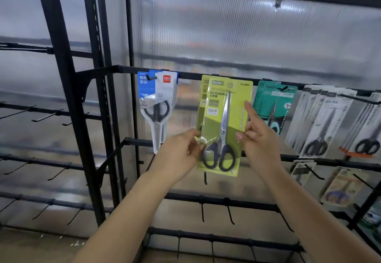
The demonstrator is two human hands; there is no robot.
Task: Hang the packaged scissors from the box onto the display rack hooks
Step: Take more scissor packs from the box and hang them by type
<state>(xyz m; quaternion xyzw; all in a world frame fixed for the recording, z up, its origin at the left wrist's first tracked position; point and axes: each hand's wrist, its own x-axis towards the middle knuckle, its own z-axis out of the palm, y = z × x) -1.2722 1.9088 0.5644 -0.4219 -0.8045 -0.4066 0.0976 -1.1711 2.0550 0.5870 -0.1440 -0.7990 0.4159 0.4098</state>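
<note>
Left hand (181, 151) pinches the lower left edge of the yellow-green scissors pack (223, 126) at centre frame, fingers curled against the card beside the black handles. Right hand (255, 137) pinches the pack's right edge with thumb and curled fingers; index finger extended upward along the card edge. Pack sits upright, its top at the black rack rail (189, 75), in front of a second pack of the same colour; whether its hang hole is on a hook cannot be told. Legible on the card: "SCISSORS", "GRIP", "NO.5002". Left of it on the same rail, a blue-and-white scissors pack (157, 95) with a red "deli" logo and Chinese characters hangs on a hook. To the right, teal packs (274, 99), then white packs (321, 118) with black-handled scissors toward the right edge. Rack is black metal with a ribbed translucent panel (247, 35) behind it. Bare hooks (47, 116) line the left bay and the lower rails. More packaged items (340, 186) hang at lower right.
</note>
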